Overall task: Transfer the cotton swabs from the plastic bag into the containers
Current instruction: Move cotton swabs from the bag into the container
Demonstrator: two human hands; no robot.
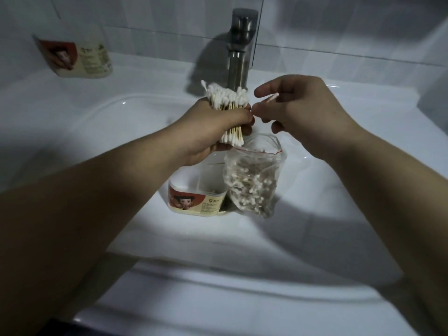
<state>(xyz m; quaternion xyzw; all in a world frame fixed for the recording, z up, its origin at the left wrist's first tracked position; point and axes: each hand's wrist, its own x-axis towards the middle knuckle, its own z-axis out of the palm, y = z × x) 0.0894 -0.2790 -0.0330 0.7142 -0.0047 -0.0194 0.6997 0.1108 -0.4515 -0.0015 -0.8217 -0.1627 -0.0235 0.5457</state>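
Frame centre: left hand [215, 124] grips a bundle of cotton swabs [228, 98]; right hand [298, 110] pinches 1 swab [272, 98]; below them, plastic bag [254, 175] beside open container [196, 200].

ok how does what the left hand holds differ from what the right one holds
The left hand grips a thick bundle of swabs round its middle; the right hand pinches a single swab. The bundle stands nearly upright; the single swab slants. Both are white-tipped, held over the sink.
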